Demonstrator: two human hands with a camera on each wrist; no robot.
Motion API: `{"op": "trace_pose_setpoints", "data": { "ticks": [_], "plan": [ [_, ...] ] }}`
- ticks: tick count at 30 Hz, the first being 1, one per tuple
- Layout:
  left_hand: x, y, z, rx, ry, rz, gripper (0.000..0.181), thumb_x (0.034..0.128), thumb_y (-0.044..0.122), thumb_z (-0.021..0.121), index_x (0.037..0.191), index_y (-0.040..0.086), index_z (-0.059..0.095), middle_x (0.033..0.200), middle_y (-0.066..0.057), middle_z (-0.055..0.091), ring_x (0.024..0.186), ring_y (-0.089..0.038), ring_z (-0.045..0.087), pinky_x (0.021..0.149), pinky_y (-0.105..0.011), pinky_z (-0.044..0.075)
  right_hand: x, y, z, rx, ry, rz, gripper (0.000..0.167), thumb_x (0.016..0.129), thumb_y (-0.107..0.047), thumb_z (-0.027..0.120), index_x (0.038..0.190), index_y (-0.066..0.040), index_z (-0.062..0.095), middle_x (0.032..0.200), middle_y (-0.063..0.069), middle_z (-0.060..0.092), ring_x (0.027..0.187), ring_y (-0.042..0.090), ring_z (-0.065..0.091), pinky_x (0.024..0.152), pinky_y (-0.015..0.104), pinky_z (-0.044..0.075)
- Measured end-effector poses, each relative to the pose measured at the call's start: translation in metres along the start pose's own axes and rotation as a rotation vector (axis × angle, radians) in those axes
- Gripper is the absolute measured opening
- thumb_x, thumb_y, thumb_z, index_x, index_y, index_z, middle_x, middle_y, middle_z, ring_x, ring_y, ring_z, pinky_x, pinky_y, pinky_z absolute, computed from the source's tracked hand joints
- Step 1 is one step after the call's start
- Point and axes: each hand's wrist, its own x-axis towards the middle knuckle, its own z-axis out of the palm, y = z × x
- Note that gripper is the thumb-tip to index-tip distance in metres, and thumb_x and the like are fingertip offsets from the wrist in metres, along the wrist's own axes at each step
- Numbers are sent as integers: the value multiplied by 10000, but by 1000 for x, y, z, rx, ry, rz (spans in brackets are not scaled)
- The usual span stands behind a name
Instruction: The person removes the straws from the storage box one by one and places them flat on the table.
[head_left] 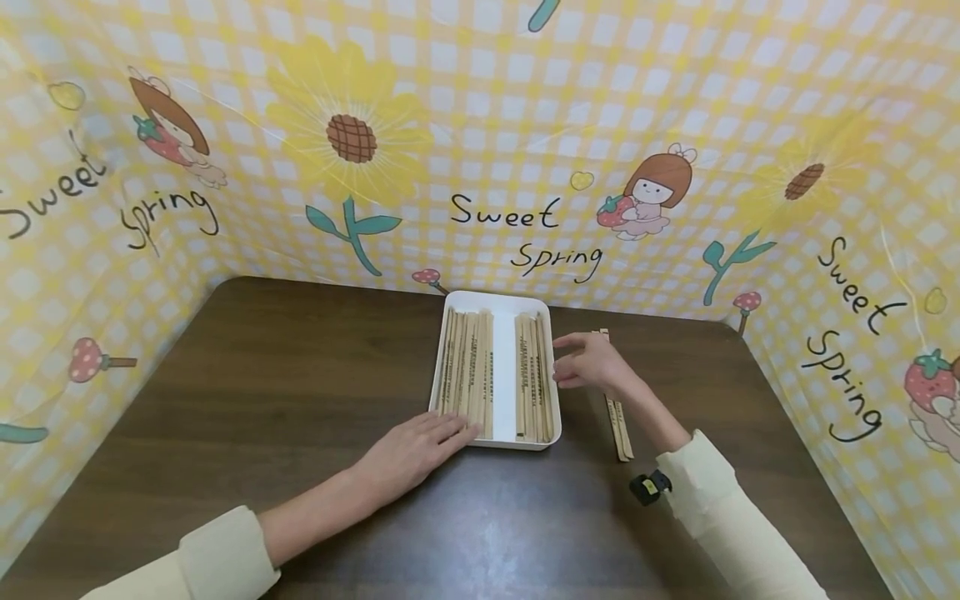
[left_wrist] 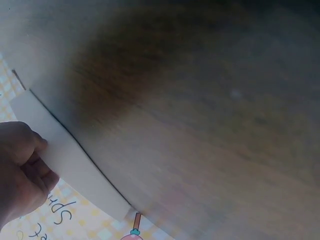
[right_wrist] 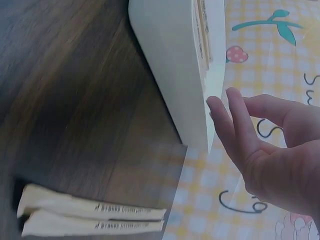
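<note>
A white rectangular tray (head_left: pixel 505 375) lies on the table, with long paper-wrapped chopsticks in two groups, a wider one (head_left: pixel 468 375) on the left and a narrower one (head_left: pixel 532 383) on the right. A bare strip of tray separates them. My left hand (head_left: pixel 416 450) holds the tray's near left corner; in the left wrist view its fingers bend at the wall (left_wrist: pixel 75 165). Beside the tray's right wall, my right hand (head_left: pixel 592 364) is raised with extended, spread fingers and holds nothing. Two wrapped chopstick packs (right_wrist: pixel 95 220) lie side by side on the table, partly beneath the right forearm in the head view.
The dark wood table (head_left: pixel 322 358) reaches back to a yellow checked cloth (head_left: pixel 480 125) with printed flowers and lettering, which stands behind and on both sides. A small black device (head_left: pixel 649 487) sits at the right sleeve's cuff.
</note>
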Motion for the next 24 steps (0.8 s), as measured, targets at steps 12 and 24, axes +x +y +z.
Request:
{"op": "trace_pose_setpoints", "data": {
  "ticks": [12, 24],
  "plan": [
    [1, 0, 0, 8, 5, 0, 569, 882, -14, 705, 1424, 34, 536, 1301, -151, 625, 1206, -264, 593, 1020, -400, 473, 10, -6, 22, -16, -10, -6, 534, 915, 69, 626, 1422, 84, 457, 1138, 318, 634, 944, 366, 682, 748, 387, 603],
    [1, 1, -2, 9, -5, -11, 587, 878, 8, 723, 1431, 66, 537, 1293, -134, 631, 1196, -254, 597, 1019, -394, 473, 20, 1, 41, -18, -23, 17, 521, 911, 47, 670, 1390, 101, 472, 1085, 261, 652, 940, 352, 696, 780, 403, 597]
  ]
}}
